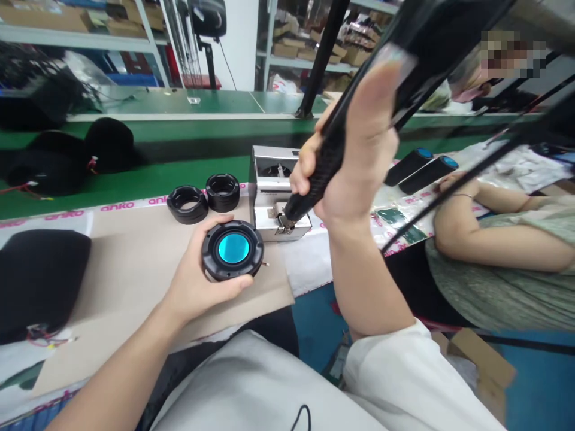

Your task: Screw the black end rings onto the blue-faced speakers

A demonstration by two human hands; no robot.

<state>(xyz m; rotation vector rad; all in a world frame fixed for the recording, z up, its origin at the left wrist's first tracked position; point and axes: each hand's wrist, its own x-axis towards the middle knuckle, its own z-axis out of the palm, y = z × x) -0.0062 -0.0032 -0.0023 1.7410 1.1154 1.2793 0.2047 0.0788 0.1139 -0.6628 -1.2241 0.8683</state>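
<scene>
My left hand (197,275) grips a round black speaker part (233,248) by its rim, fingers behind and thumb in front. Its centre is shiny blue, and a small wire end sticks out at its right. My right hand (354,155) is wrapped round a black power screwdriver (326,158), held at a slant. The driver's lower end is at the front of a metal box, which looks like a screw feeder (263,224); whether the bit touches a screw cannot be made out. Two black rings (187,205) stand just behind the speaker part.
Cardboard (135,257) covers the bench before me. Black fabric-covered housings (40,281) with loose wires lie at the left. On the right, a co-worker's arm (476,221) rests near two black cylinders (415,164) with blue ends. A dark post (323,57) rises behind the feeder.
</scene>
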